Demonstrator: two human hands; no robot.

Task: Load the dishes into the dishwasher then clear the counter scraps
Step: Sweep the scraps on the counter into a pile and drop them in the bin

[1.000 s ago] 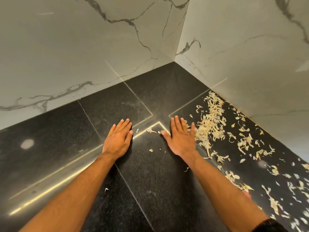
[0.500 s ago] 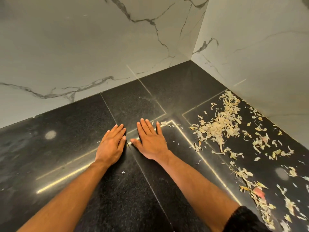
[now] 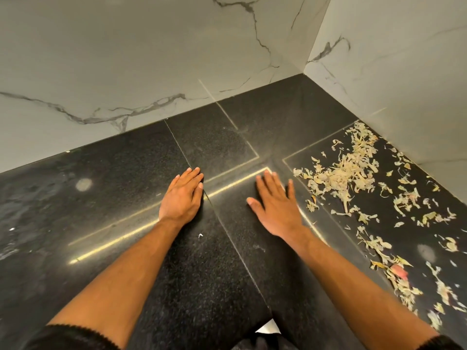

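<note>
Right fingertips (image 3: 271, 179) are blurred, so contact cannot be judged. Both hands are laid flat, fingers straight, nothing gripped: left hand (image 3: 182, 198) and right hand (image 3: 276, 207) on the black worktop (image 3: 106, 173). Scraps (image 3: 346, 175) are strewn along the right wall edge, running from the back corner toward the near edge.

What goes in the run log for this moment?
left hand flat on counter | right hand flat, beside scraps | scraps uncleared
</note>
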